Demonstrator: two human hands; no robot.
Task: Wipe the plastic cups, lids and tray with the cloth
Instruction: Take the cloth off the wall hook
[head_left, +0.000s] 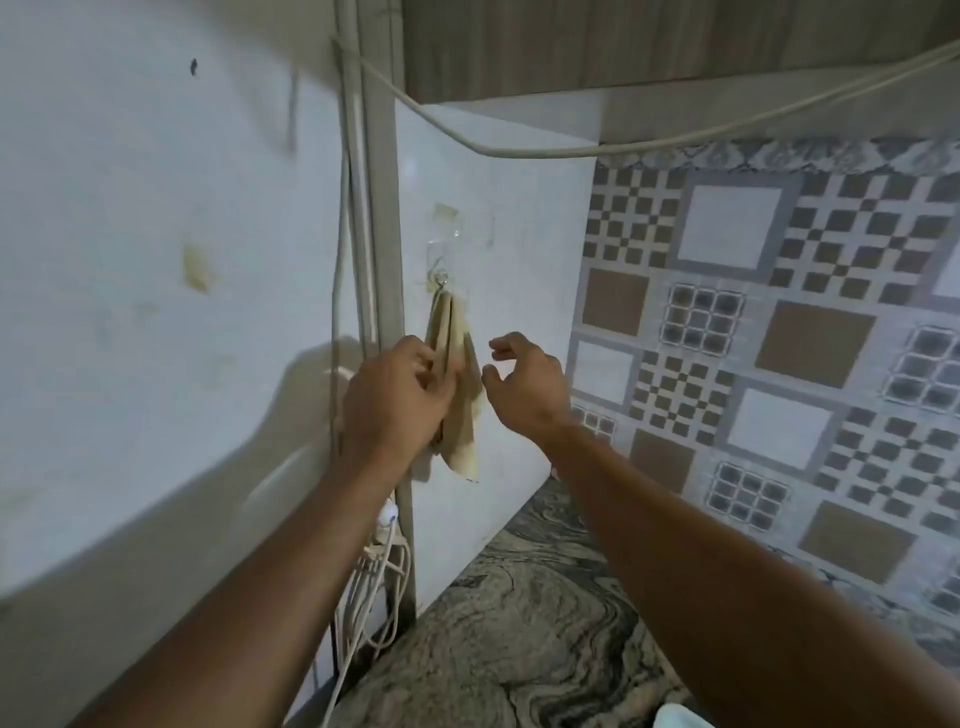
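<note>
A beige cloth (460, 415) hangs folded from a clear stick-on hook (441, 278) on the white wall panel. My left hand (395, 397) grips the cloth about halfway down, fingers pinched around its left fold. Just to the right of the cloth, my right hand (524, 382) hovers with its fingers curled apart, not touching it. No cups, lids or tray are in view.
A marbled stone counter (519, 613) runs below. Patterned tiles (779, 364) cover the wall at right. White cables (374, 582) hang by a metal post (382, 260) at left, and a cord (623, 148) sags overhead. A white object (675, 717) shows at the bottom edge.
</note>
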